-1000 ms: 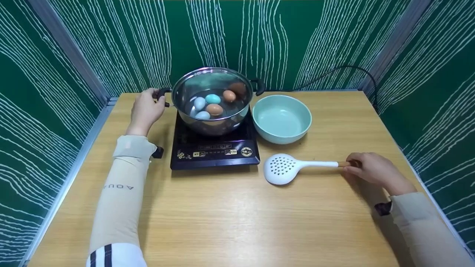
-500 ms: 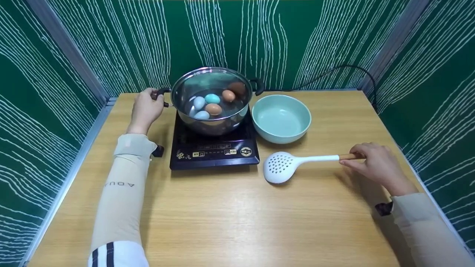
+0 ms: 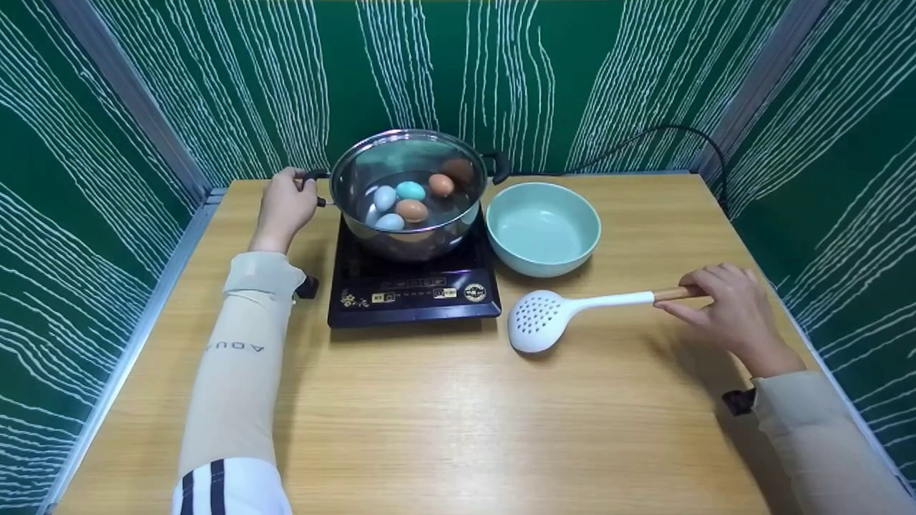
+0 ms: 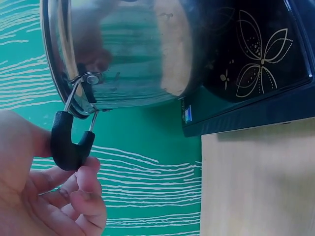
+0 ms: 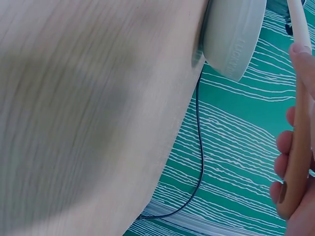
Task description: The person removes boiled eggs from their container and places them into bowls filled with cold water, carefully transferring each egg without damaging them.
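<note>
My left hand [image 3: 285, 207] grips the black side handle [image 4: 69, 147] of a steel pot [image 3: 408, 247]. In the left wrist view the thumb and fingers close round that handle. Brown, pale blue and turquoise eggs [image 3: 411, 210] lie at the bottom of the pot. On the right, my right hand [image 3: 737, 311] holds a white skimmer [image 3: 538, 320] by its wooden handle [image 5: 298, 152], fingers wrapped round the wood in the right wrist view. The skimmer's perforated head points left and hangs close over the table, its handle end raised.
The pot stands on a black induction cooker [image 3: 415, 300]. Right of it sits a pale green bowl [image 3: 544, 257] with nothing in it. A black cable [image 3: 665, 129] runs along the green patterned wall [image 3: 486, 71] behind the wooden table [image 3: 458, 429].
My right hand has risen from the table with the skimmer's handle, tilting it up. The skimmer's head has shifted only slightly. My left hand stays at the pot handle.
</note>
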{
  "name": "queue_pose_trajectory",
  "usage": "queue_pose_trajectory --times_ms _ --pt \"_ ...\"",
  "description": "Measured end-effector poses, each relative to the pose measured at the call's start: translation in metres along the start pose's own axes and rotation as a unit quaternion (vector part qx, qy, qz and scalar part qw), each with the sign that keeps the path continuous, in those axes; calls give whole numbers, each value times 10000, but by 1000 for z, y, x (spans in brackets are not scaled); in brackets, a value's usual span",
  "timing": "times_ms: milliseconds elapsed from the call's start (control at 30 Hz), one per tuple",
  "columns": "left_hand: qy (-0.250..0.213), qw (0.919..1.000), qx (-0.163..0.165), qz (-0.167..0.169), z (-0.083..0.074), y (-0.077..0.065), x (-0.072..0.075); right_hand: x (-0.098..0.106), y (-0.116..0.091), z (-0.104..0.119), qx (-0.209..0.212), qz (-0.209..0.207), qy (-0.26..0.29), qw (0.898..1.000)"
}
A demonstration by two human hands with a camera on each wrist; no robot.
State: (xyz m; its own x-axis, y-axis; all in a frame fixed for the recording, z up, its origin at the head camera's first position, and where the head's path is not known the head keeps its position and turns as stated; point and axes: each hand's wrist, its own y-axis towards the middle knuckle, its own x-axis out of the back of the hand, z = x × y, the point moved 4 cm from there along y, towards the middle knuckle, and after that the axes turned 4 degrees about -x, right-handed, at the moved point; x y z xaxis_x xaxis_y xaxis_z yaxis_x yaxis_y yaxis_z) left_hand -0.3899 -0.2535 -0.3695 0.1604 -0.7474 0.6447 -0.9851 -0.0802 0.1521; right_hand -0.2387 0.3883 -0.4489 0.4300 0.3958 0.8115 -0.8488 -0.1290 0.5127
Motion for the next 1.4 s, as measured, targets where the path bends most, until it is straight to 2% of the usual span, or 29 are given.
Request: queue_pose_trajectory --times_ms 300,600,833,1233,1400 --pt "-176 9992 278 241 1 5 -5 3 1 4 193 -231 16 9995" --pt "-226 9990 262 287 7 10 -8 14 7 8 70 -463 43 9989" --pt "-359 9991 131 196 8 11 -9 23 13 11 66 -638 126 9979" --pt "-626 9973 293 232 8 12 -11 32 28 16 -33 -566 57 9984" --pt "-631 9971 312 275 8 12 -11 35 34 23 -434 -329 19 9985"
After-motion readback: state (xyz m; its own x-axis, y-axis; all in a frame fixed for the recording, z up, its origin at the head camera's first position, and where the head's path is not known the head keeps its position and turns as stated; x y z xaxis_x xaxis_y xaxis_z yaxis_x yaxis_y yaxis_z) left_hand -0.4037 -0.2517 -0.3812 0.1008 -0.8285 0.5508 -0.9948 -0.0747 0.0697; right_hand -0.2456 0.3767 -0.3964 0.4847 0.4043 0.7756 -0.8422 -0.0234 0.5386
